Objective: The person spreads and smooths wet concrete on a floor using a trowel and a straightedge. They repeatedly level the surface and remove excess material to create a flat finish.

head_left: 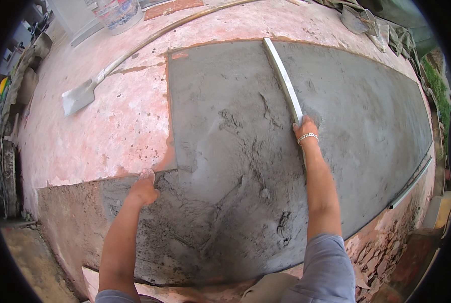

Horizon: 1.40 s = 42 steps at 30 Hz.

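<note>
My right hand [306, 129], a chain bracelet at its wrist, grips a long pale metal straightedge [284, 76]. The bar stretches away from me across the wet grey mortar [210, 91], its far end at the mortar's far border. Part of the bar is hidden below my right forearm. At the inner corner of the worn pink floor [119, 136], my left hand [144, 188] is closed, its fingers curled at the floor's edge; what they hold, if anything, is hidden. The mortar is smooth to the right of the bar, and rough and lumpy between my arms.
A shovel [79, 97] with a long wooden handle lies on the pink floor. Beyond it stands a smeared clear bucket [117, 14]. Another metal bar [412, 183] lies along the mortar's right edge. Broken rubble [379, 262] is at lower right, and dark sheeting [399, 30] at far right.
</note>
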Available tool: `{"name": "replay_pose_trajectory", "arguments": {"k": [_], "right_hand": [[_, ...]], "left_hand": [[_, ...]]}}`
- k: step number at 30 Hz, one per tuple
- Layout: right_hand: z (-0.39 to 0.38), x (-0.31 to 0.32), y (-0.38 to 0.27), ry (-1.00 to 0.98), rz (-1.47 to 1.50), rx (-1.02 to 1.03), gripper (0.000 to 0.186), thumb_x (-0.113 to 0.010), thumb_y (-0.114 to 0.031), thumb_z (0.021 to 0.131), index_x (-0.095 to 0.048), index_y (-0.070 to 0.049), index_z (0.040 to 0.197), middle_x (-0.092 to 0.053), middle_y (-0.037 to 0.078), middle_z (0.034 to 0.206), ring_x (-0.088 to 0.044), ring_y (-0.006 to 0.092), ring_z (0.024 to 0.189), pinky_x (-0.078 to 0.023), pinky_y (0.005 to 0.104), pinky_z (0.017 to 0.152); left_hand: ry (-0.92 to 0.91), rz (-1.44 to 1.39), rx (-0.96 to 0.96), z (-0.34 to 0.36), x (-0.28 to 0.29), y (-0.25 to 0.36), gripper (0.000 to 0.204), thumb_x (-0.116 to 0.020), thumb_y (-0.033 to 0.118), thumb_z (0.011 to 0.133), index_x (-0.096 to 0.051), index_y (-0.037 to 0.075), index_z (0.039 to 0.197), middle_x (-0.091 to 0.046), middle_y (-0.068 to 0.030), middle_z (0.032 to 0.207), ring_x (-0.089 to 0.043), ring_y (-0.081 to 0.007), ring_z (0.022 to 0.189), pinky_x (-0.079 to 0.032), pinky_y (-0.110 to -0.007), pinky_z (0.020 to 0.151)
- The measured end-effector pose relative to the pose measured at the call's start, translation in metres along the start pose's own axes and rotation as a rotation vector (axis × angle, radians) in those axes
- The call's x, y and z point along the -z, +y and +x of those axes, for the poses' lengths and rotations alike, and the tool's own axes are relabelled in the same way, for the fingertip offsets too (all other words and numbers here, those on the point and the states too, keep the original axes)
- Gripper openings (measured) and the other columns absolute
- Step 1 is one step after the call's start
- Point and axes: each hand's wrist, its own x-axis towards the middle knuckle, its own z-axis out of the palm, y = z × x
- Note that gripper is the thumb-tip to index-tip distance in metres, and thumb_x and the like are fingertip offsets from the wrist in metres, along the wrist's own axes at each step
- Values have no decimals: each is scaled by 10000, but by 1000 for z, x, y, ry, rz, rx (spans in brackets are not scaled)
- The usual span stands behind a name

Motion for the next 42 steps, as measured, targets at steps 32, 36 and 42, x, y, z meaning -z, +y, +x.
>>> {"name": "replay_pose_trajectory", "arguments": {"k": [32,36,42], "right_hand": [[-194,8,-7,-244,29,332,369,-726,-209,815,-539,-15,1067,-608,210,1061,-615,398,1021,-523,474,872],[-181,17,0,-150,38,408,345,-720,-202,817,-536,-17,1041,-608,211,1041,-616,396,1006,-523,475,865],[-51,7,-39,-73,-11,247,337,-694,-223,852,-544,-15,1071,-609,215,1116,-608,393,1062,-518,463,907]], "left_hand": [[3,-21,-24,-7,3,5,871,-562,290,897,-95,-18,1565,-136,-264,1616,-169,-351,1507,-254,-356,1208],[13,-29,-4,-8,3,5,862,-562,283,903,-97,-14,1566,-136,-241,1624,-169,-338,1510,-252,-362,1210],[-22,5,13,-4,3,5,850,-560,302,926,-95,-2,1569,-127,-212,1635,-156,-324,1516,-254,-388,1210]]}}
